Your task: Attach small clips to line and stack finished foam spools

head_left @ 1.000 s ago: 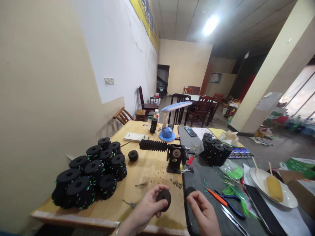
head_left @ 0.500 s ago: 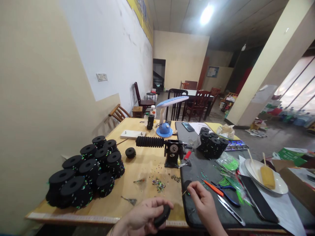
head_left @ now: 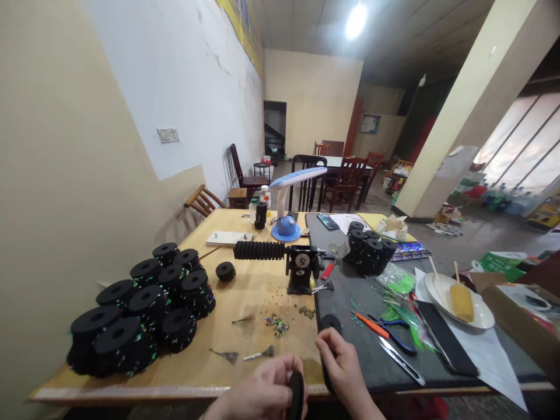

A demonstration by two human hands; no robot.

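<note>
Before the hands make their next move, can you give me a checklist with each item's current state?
1. Left hand gripping a black disc: ok.
2. Right hand holding something: cannot tell; its fingers are curled in and hide it.
3. Beads all in one heap: not ok; some lie scattered around it.
4. Silver tool set down on the grey mat: ok.
5. Blue lamp standing upright: ok.
</note>
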